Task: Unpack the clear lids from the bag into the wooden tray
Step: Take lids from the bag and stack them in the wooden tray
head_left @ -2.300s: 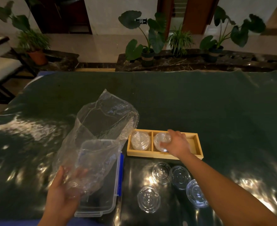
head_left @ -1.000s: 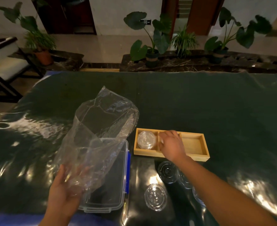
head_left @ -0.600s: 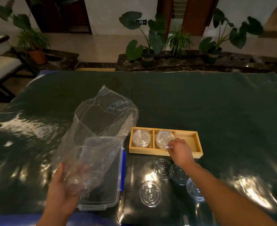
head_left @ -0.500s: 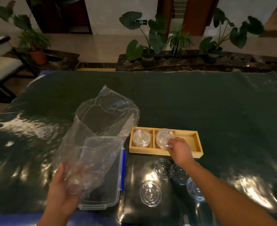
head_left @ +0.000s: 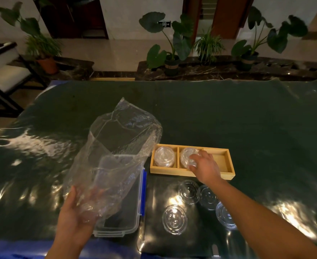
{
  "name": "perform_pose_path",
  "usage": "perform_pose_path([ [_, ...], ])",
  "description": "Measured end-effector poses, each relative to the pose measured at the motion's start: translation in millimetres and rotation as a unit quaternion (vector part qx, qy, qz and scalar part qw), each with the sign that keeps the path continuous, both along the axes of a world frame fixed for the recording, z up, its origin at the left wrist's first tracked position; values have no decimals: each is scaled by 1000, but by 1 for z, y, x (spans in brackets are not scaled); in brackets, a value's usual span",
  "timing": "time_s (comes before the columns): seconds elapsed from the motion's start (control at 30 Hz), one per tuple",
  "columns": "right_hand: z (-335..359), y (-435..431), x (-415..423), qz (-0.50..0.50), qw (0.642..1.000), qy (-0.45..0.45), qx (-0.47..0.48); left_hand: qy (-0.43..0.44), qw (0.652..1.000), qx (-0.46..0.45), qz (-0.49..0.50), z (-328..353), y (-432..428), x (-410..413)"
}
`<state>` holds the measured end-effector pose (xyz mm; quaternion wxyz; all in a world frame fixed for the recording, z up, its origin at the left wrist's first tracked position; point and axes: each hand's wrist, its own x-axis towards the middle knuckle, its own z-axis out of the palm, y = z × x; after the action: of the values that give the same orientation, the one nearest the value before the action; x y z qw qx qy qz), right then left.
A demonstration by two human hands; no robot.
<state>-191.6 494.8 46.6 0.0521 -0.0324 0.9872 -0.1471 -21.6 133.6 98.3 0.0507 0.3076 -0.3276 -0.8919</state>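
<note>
The wooden tray (head_left: 226, 175) has three compartments and lies right of centre on the table. Its left compartment holds a stack of clear lids (head_left: 164, 157). A second lid stack (head_left: 185, 156) sits in the middle compartment, and the right compartment is bare. My right hand (head_left: 205, 167) reaches over the tray's front edge, thumb and fingers pinching the right side of the middle stack. My left hand (head_left: 73, 221) grips the bottom of the crumpled clear bag (head_left: 116, 146), held up with its mouth facing away. Several loose clear lids (head_left: 174, 219) lie on the table before the tray.
A clear plastic box with blue clips (head_left: 133, 217) sits under the bag, left of the loose lids. The table has a dark green glossy cover (head_left: 228, 118). Beyond its far edge are potted plants (head_left: 172, 53), and a chair (head_left: 2, 71) stands at the far left.
My right hand first lay over the middle compartment, then drew back to the right side of its lid stack and stays there. The left hand and bag have hardly moved.
</note>
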Motion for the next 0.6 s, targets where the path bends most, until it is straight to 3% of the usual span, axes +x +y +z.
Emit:
perform_pose_path([
  [0.27,3,-3,0,-12,999,35,-9,8,1000,2,-1,5,1,0],
  [0.37,24,-12,5,-41,992,72,-94,-1,1000,-3,0,2,0,-2],
  [0.43,52,-20,14,-48,970,145,-187,-12,1000,-1,-13,2,1,-4],
  [0.5,93,-31,28,-22,927,243,-286,-20,998,-6,-52,6,5,-7],
  [0.57,138,-44,45,44,887,302,-346,-20,997,-16,-79,14,11,-9],
  [0.6,158,-53,52,92,884,295,-350,-18,996,-21,-86,20,15,-11],
])
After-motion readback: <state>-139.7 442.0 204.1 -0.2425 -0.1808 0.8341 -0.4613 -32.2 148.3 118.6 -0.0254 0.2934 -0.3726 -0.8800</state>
